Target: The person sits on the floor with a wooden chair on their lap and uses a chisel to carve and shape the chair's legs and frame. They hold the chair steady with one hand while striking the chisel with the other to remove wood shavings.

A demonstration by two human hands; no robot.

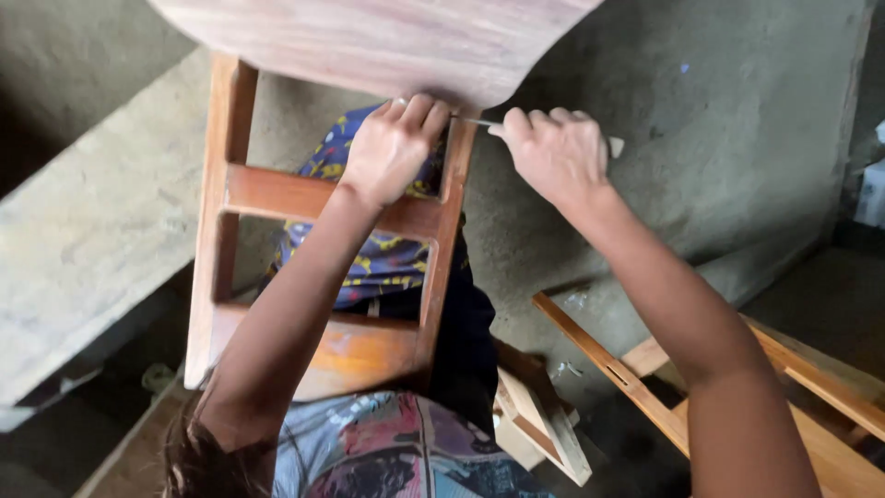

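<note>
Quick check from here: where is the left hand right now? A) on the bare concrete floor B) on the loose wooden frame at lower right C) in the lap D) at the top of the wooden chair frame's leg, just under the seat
D: the left hand grips the brown wooden chair frame just under its seat, while the right hand points a thin pale-handled tool at that joint.

Single view only, head-worn camera, aimed steeply down over wearer's own arms. Close range: left hand (pixel 392 148) and right hand (pixel 553 152) seen in upper middle of frame, forearms running down to bottom edge. Wooden stool frame (pixel 323 267) filling centre-left, seat cut off at top. Concrete floor (pixel 737 138) seen beyond. No second view, no overlap to report.
</note>
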